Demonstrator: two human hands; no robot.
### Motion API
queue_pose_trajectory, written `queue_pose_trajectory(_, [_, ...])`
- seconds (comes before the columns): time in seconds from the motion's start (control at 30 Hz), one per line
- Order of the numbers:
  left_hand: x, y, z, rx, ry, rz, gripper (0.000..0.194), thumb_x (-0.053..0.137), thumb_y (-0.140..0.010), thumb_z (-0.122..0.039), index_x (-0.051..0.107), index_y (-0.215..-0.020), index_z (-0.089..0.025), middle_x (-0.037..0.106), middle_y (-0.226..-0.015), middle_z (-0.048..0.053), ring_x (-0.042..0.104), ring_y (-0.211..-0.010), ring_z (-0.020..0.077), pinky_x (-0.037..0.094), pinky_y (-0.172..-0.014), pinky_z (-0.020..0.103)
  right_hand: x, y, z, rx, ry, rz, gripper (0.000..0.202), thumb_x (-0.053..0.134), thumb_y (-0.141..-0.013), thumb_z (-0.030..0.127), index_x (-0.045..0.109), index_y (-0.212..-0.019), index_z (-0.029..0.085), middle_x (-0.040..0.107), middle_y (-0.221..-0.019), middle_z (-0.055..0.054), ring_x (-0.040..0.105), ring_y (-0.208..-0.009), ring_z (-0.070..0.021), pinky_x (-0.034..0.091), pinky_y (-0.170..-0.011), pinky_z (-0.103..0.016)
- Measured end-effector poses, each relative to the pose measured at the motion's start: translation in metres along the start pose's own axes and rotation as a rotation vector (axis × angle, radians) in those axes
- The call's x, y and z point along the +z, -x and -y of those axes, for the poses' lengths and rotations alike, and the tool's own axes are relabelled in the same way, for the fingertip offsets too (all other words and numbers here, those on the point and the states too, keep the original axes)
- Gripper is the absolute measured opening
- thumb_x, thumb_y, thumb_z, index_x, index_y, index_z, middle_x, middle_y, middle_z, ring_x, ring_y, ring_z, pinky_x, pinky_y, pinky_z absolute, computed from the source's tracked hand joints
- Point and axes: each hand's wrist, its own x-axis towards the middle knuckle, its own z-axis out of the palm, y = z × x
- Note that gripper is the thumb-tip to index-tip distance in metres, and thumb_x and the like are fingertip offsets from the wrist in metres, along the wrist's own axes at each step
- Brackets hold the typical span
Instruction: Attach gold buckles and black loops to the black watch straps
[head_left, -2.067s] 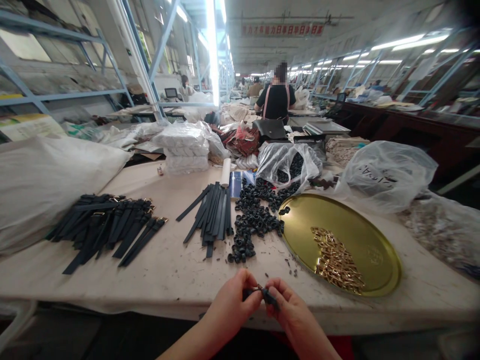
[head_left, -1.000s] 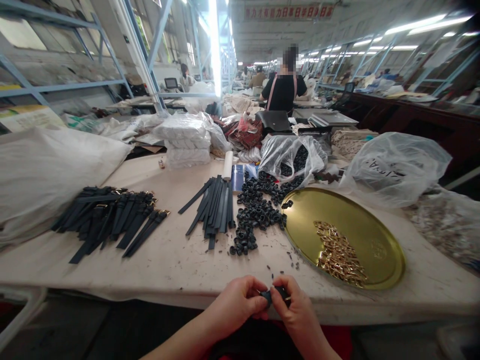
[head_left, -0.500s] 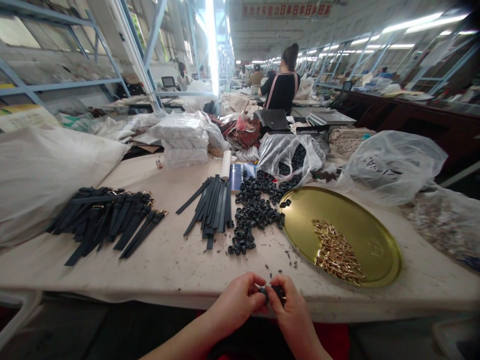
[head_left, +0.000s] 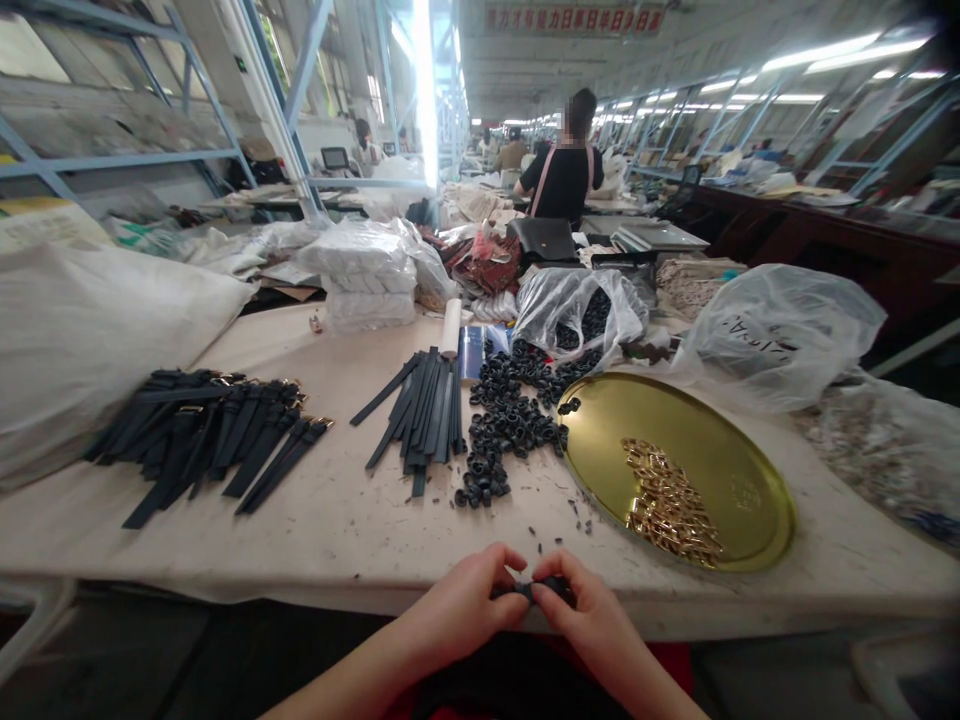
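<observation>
My left hand (head_left: 480,592) and my right hand (head_left: 581,600) meet at the table's front edge, fingers pinched on a dark strap (head_left: 553,584). Most of that strap is hidden by my fingers, so its full shape cannot be made out. Beyond my hands lies a heap of small black strap loops (head_left: 517,420). Left of the loops, flat black straps (head_left: 427,415) are piled loosely. A gold oval tray (head_left: 750,530) stands to the right, with many gold buckles (head_left: 667,505) on it. Further left are black straps fitted with gold buckles (head_left: 217,430).
A white sack (head_left: 97,340) bulges over the table's left side. Behind the loops sit a clear plastic bag (head_left: 581,310), a blue box (head_left: 472,352) and a white roll (head_left: 451,328). Another plastic bag (head_left: 787,330) lies at the right. A person (head_left: 564,180) works further back.
My hands have shifted slightly, and the right fingers have turned over the dark strap. A gold glint beside the right fingers is gone from sight. The piles look the same.
</observation>
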Motion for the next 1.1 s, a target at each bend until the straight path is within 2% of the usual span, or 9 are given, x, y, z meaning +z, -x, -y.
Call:
queue_pose_trajectory(0.1, [-0.006, 0.002, 0.001, -0.030, 0.068, 0.066, 0.023, 0.049, -0.072, -0.025, 0.059, -0.090, -0.017, 0.064, -0.075, 0.000, 0.056, -0.068, 0.0139, 0.037, -0.056, 0.020, 0.005, -0.002, -0.005, 0.083, -0.123, -0.020, 0.015, 0.049, -0.073, 0.036, 0.048, -0.075, 0.021, 0.045, -0.049, 0.007, 0.046, -0.045, -0.0130, 0.035, -0.046, -0.024])
queue_pose_trajectory(0.2, [-0.006, 0.000, 0.005, -0.074, 0.224, 0.048, 0.020, 0.050, -0.069, -0.023, 0.059, -0.085, -0.014, 0.063, -0.072, 0.001, 0.056, -0.064, 0.0130, 0.039, -0.056, 0.021, 0.012, -0.003, -0.009, 0.063, -0.164, -0.041, 0.018, 0.049, -0.074, 0.038, 0.047, -0.076, 0.020, 0.044, -0.049, 0.008, 0.046, -0.045, -0.0124, 0.035, -0.047, -0.024])
queue_pose_trajectory(0.37, [0.004, -0.004, 0.015, -0.117, 0.280, -0.034, 0.025, 0.054, -0.068, -0.025, 0.058, -0.088, -0.012, 0.063, -0.071, 0.002, 0.057, -0.062, 0.0137, 0.041, -0.056, 0.022, 0.019, 0.003, -0.008, -0.006, -0.026, -0.099, 0.012, 0.048, -0.076, 0.032, 0.048, -0.073, 0.020, 0.049, -0.059, 0.004, 0.049, -0.056, -0.0143, 0.037, -0.054, -0.026])
queue_pose_trajectory(0.53, [0.007, -0.004, 0.021, -0.145, 0.290, -0.001, 0.025, 0.055, -0.067, -0.027, 0.058, -0.087, -0.012, 0.063, -0.070, 0.001, 0.058, -0.060, 0.0132, 0.039, -0.053, 0.020, 0.014, 0.010, -0.002, -0.099, 0.085, -0.008, 0.009, 0.046, -0.077, 0.025, 0.050, -0.072, 0.019, 0.055, -0.067, 0.001, 0.052, -0.064, -0.0163, 0.039, -0.060, -0.027])
queue_pose_trajectory(0.6, [0.003, -0.001, 0.018, -0.150, 0.260, 0.035, 0.023, 0.054, -0.067, -0.026, 0.059, -0.085, -0.012, 0.063, -0.068, 0.000, 0.057, -0.059, 0.0119, 0.038, -0.052, 0.019, 0.011, 0.010, 0.000, -0.131, 0.104, 0.030, 0.007, 0.048, -0.076, 0.023, 0.052, -0.072, 0.019, 0.056, -0.069, 0.000, 0.052, -0.066, -0.0166, 0.039, -0.062, -0.028])
queue_pose_trajectory(0.7, [-0.006, 0.005, 0.010, -0.190, 0.140, 0.160, 0.021, 0.050, -0.070, -0.029, 0.061, -0.075, -0.012, 0.061, -0.063, 0.000, 0.054, -0.054, 0.0102, 0.038, -0.049, 0.018, 0.009, 0.010, 0.000, -0.140, 0.083, 0.087, 0.005, 0.049, -0.075, 0.021, 0.052, -0.072, 0.019, 0.055, -0.067, 0.001, 0.051, -0.066, -0.0160, 0.039, -0.061, -0.027])
queue_pose_trajectory(0.83, [-0.011, 0.010, 0.002, -0.218, 0.004, 0.263, 0.028, 0.043, -0.074, -0.035, 0.060, -0.070, -0.013, 0.059, -0.059, 0.000, 0.050, -0.047, 0.0090, 0.035, -0.044, 0.017, 0.009, 0.011, -0.003, -0.147, 0.027, 0.101, 0.006, 0.050, -0.077, 0.023, 0.051, -0.072, 0.019, 0.053, -0.066, 0.002, 0.050, -0.064, -0.0149, 0.039, -0.060, -0.026])
queue_pose_trajectory(0.9, [-0.009, 0.010, 0.000, -0.199, -0.019, 0.250, 0.029, 0.041, -0.075, -0.035, 0.060, -0.071, -0.014, 0.059, -0.061, 0.000, 0.051, -0.047, 0.0091, 0.036, -0.044, 0.017, 0.008, 0.012, -0.005, -0.164, 0.039, 0.095, 0.006, 0.050, -0.077, 0.023, 0.051, -0.073, 0.019, 0.054, -0.066, 0.002, 0.050, -0.065, -0.0149, 0.038, -0.060, -0.026])
queue_pose_trajectory(1.1, [-0.002, 0.011, -0.006, -0.108, -0.174, 0.117, 0.030, 0.035, -0.077, -0.032, 0.059, -0.071, -0.015, 0.060, -0.062, 0.001, 0.053, -0.052, 0.0114, 0.035, -0.045, 0.018, 0.005, 0.011, -0.005, -0.199, 0.085, 0.029, 0.008, 0.047, -0.079, 0.025, 0.050, -0.073, 0.020, 0.054, -0.068, 0.001, 0.051, -0.067, -0.0155, 0.039, -0.062, -0.026])
